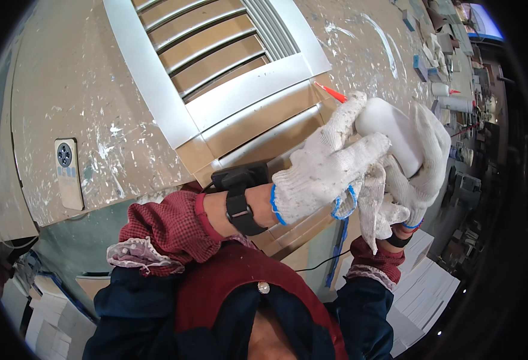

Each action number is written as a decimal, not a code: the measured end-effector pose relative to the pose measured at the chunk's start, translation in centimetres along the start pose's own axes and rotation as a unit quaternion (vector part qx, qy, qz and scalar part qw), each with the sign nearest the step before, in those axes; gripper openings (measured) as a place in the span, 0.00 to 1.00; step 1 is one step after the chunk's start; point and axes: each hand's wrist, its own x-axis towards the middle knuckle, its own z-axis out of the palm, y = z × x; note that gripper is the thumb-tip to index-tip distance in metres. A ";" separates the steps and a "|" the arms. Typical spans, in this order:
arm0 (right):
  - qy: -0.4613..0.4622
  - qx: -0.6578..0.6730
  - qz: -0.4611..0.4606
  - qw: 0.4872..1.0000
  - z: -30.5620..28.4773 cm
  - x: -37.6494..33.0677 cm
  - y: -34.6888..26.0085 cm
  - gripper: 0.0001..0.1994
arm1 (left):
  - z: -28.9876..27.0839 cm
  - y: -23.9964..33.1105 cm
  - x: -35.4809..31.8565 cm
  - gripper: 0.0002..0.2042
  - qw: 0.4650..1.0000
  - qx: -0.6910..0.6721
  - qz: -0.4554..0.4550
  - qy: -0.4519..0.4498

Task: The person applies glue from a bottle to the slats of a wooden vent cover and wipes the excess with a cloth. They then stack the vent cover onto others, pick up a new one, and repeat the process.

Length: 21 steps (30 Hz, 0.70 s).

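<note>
Head view, bottle: a white bottle (390, 123) with a red nozzle (334, 93), held tilted between both gloved hands, its tip pointing at the near right corner of the slatted panel (156, 78).
Left hand (336, 174): closed around the nozzle end, fingers and thumb against the bottle.
Right hand (429, 156): wrapped about the bottle's body from the outer side.
Loose fabric (372, 207): white knit hanging below the hands; perhaps a spare glove, though the overlap makes it hard to say.
Panel: white frame with slats, lying flat, brown boards (240, 133) beside its near edge.
Table (36, 120): brown, streaked and spotted with white paint; a phone (71, 192) lies face down near its front edge.
Far right: blue blocks (420, 68), another white bottle with a red tip (441, 89), a lit screen (486, 23).
Floor side: stacked white boards (423, 306) at lower right.
Writing: small dark marks on the panel's near rail, too small to read.
</note>
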 end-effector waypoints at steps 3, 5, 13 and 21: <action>-0.002 0.007 0.000 1.000 0.8 -0.3 0.7 0.37 | -0.4 -0.2 0.3 0.35 1.000 -0.006 -0.003 0.013; -0.008 0.003 0.004 1.000 1.1 -0.3 1.0 0.37 | -0.9 -0.8 0.7 0.35 0.998 0.043 0.031 0.015; -0.020 0.008 -0.002 1.000 0.6 -0.3 1.3 0.35 | -0.2 -0.3 0.4 0.36 1.000 0.002 -0.014 0.027; -0.040 -0.011 0.021 0.999 -1.1 -1.5 0.1 0.34 | 0.0 -1.9 0.0 0.35 0.999 0.011 -0.032 0.009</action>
